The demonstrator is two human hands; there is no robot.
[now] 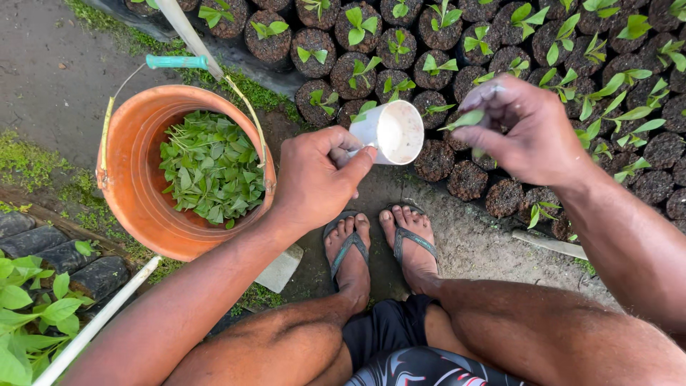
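The left hand [318, 175] has its grip clenched on a light, stiff white cup [389, 132]; the right hand [525, 132] pinches a soft, fragile leaf cutting [464, 119] gently beside the cup, above the seedling bags [457, 168].

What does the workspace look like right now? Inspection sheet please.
surface: bare dirt ground, moss patches.
job's things: white cup tilted on its side; green cutting; orange bucket holding cut leaves.
clutter: white pipe, flat white scrap.
grippers: left hand grips the cup; right hand pinches the cutting in its fingers.
cables: nothing seen.
surroundings: rows of seedling bags; sandalled feet.
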